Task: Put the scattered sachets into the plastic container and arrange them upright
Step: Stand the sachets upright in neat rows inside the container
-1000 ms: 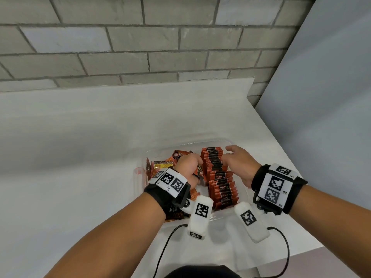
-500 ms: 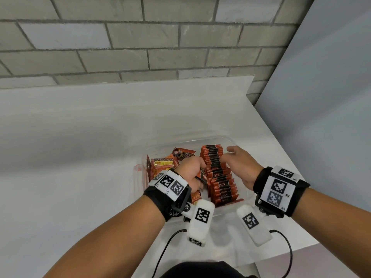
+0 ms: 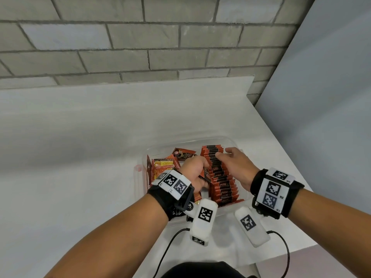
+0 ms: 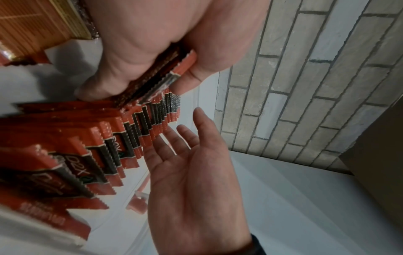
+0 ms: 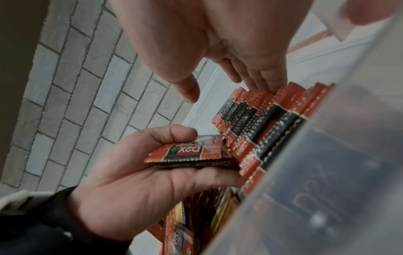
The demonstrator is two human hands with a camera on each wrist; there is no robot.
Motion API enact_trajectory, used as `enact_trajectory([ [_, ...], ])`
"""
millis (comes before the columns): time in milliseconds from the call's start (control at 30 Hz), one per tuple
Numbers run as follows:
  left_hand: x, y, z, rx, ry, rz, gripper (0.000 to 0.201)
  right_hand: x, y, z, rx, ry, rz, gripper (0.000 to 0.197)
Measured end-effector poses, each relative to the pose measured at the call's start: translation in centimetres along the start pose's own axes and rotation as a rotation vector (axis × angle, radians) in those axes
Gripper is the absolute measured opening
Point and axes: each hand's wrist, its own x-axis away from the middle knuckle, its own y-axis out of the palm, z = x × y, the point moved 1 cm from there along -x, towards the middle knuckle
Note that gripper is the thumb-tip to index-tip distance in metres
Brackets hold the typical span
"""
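Orange-and-black sachets, one long row, stand on edge in the right half of a clear plastic container and run from its near wall toward its far wall. Printed faces lean toward the near side, serrated top edges uppermost. Loose sachets, orange with yellow and brown panels, lie flat and overlapping in the left half of the same container; one brown-faced packet lies tilted at the far left.

Left hand: held over the middle of the container, just beside the row. Its fingers and thumb are curled round a small stack of sachets, the top one showing its printed face in the right wrist view, the stack's end touching the side of the row.

Right hand: over the far part of the row, fingers straight and spread, gripping nothing. Fingertips rest on the top edges of the standing sachets; thumb apart from them.

Container: sits on a white tabletop near its right front corner, with a pale red clip on its left rim. Both wrists carry black straps with white marker tags; white camera pods hang below them, black cables trailing off the near edge.

Surroundings: grey brick wall behind the tabletop, plain pale panel to the right.
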Motion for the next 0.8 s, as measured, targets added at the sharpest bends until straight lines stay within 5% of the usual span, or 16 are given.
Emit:
enact_trajectory([
  [500,1.2,0.0,0.4,-0.002,0.003,0.015,0.024,0.2,-0.3,0.2,0.069,-0.005,-0.032,0.063],
  [633,5.2,-2.2,3.1,-0.029,0.177,0.056,0.015,1.5,-1.0,-0.9,0.291,-0.120,-0.016,0.065],
  [800,11.3,-9.7,7.7,-0.017,0.457,0.068,0.030,2.4,-0.1,-3.1,0.389,-0.203,-0.078,0.054],
])
